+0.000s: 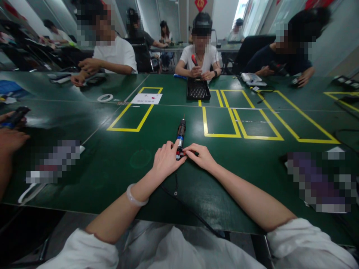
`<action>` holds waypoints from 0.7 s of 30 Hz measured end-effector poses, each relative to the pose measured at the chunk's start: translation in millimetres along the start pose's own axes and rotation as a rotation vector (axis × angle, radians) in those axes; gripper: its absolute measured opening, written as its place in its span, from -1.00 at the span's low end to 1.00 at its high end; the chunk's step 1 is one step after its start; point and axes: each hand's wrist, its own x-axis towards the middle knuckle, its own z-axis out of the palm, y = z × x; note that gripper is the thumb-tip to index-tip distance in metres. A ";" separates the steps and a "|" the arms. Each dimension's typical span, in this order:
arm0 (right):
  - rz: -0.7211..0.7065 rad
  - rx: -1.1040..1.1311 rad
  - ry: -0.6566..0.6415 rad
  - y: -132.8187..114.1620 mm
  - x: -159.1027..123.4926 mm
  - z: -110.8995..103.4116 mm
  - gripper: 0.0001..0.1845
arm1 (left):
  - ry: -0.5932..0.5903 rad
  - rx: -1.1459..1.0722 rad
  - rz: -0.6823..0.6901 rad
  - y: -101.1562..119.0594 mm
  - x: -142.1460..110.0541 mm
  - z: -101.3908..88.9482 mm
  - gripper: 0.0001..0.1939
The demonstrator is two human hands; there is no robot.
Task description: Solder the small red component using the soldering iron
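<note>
A black electric screwdriver [181, 133] lies on the green table [117, 164], tip pointing away from me, with a blue band and a red part at its near end. My left hand [166, 160] rests at that near end, fingers curled against the red part. My right hand [201, 155] pinches the same end from the right side. A black cable [190, 211] runs from the tool toward me and off the table edge. I wear a pale bangle on the left wrist.
Yellow tape rectangles [134, 112] mark the table. Farther off are a black tray [198, 89], a white paper [146, 98] and a white ring [105, 98]. People sit opposite; another person's hand [9, 138] is at left.
</note>
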 end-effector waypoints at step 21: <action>0.025 0.032 -0.119 0.8 -0.8 4.6 -0.81 | -0.141 0.062 -0.211 -123.5 -47.0 -14.0 -0.28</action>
